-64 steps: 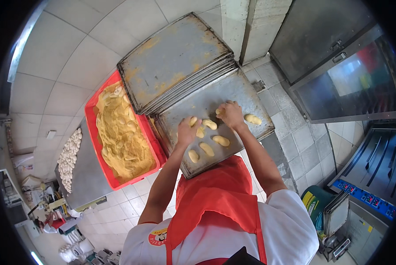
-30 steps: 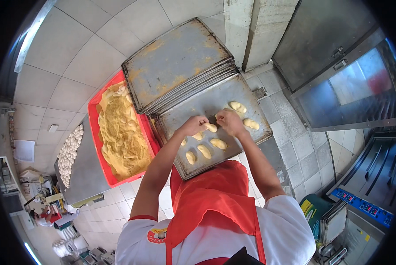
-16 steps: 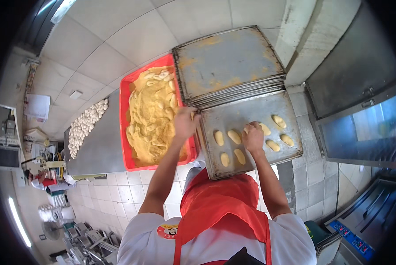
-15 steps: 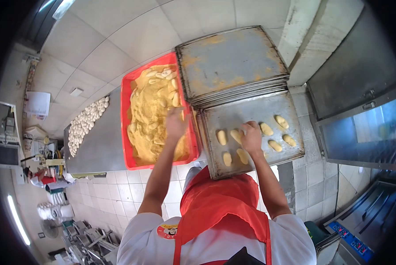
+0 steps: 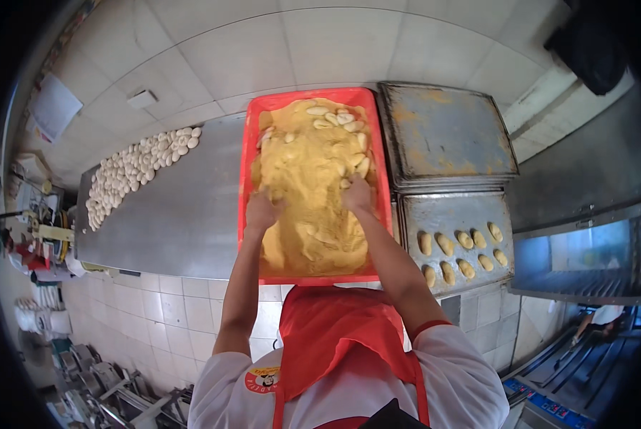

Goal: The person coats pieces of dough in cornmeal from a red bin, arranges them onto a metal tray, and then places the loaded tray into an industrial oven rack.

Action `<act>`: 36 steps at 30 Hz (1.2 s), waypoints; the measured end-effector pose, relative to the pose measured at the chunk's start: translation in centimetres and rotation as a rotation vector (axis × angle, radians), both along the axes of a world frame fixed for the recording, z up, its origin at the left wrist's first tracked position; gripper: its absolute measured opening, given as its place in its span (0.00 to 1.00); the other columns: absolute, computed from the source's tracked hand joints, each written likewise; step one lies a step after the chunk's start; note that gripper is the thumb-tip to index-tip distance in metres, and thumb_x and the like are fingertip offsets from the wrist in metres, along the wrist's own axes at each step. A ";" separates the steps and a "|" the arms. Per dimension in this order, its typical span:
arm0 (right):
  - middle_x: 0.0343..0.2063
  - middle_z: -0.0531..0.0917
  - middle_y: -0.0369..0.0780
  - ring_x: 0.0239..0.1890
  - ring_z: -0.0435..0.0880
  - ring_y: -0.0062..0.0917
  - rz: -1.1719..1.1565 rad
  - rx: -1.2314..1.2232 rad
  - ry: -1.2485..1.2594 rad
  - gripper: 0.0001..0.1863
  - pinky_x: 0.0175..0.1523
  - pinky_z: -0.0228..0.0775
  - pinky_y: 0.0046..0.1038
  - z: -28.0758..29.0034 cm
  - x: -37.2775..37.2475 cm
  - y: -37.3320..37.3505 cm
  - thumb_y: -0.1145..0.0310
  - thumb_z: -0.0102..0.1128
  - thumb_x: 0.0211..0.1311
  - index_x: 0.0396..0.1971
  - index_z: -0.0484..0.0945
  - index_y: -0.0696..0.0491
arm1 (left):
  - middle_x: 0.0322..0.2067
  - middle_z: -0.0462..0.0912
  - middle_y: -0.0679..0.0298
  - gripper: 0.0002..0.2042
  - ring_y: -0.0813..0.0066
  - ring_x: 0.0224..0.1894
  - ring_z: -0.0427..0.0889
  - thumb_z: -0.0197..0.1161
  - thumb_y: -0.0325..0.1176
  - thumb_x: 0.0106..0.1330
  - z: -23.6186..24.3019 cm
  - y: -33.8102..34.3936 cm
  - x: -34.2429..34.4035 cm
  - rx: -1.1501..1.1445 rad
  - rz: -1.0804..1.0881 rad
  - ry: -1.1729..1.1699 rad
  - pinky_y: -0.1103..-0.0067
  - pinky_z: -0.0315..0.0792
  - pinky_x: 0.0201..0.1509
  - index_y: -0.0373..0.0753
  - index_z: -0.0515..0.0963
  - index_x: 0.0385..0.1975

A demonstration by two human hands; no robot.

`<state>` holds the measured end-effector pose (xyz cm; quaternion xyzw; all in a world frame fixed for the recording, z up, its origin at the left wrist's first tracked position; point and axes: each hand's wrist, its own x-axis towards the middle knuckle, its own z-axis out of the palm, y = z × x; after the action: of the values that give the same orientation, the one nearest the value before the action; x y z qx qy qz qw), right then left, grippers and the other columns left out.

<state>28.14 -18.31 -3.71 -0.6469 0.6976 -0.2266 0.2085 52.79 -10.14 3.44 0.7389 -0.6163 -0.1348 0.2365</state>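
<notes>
Your left hand (image 5: 265,209) and right hand (image 5: 358,195) are both down in the red tub (image 5: 380,157), at the yellow crumbs (image 5: 299,161), the right one by several dough pieces (image 5: 363,167) along that wall; you can't tell whether either hand's fingers are spread or pinching anything. To your right, ten coated pieces (image 5: 465,269) lie in two rows on a metal tray (image 5: 449,211), while pale dough balls (image 5: 138,163) cover part of the surface (image 5: 185,211) to your left.

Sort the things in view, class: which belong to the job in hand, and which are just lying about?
Job, apparently:
left hand
right hand
red tub
yellow crumbs
dough pieces
lower tray
pale dough balls, probably

Likely just about:
wall paper
small white wall box
</notes>
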 end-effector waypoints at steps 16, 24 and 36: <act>0.38 0.83 0.48 0.41 0.82 0.44 0.229 0.092 -0.139 0.22 0.47 0.73 0.38 6.9 0.8 6.2 0.66 0.69 0.47 0.43 0.77 0.57 | 0.31 0.83 0.60 0.13 0.64 0.34 0.82 0.70 0.40 0.56 -2.4 2.1 -2.4 0.069 -0.670 0.020 0.71 0.75 0.39 0.40 0.80 0.35; 0.27 0.78 0.33 0.25 0.76 0.15 -0.145 0.449 -1.152 0.17 0.26 0.68 0.19 7.1 2.8 12.9 0.72 0.67 0.54 0.44 0.76 0.55 | 0.26 0.77 0.71 0.10 0.83 0.27 0.74 0.68 0.36 0.60 1.4 -1.0 0.8 0.532 -0.235 1.318 0.82 0.67 0.30 0.37 0.80 0.33; 0.31 0.83 0.37 0.29 0.79 0.19 -0.013 0.178 -0.825 0.17 0.36 0.73 0.24 10.9 -9.4 10.2 0.71 0.70 0.49 0.40 0.78 0.55 | 0.42 0.76 0.65 0.20 0.76 0.43 0.77 0.65 0.29 0.64 0.5 0.7 -16.1 0.546 -0.308 1.773 0.80 0.74 0.48 0.37 0.69 0.54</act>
<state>18.69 -8.11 7.17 -0.4770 0.5766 -0.4067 0.5240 36.69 -9.40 3.89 0.3072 -0.2494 -0.8179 0.4177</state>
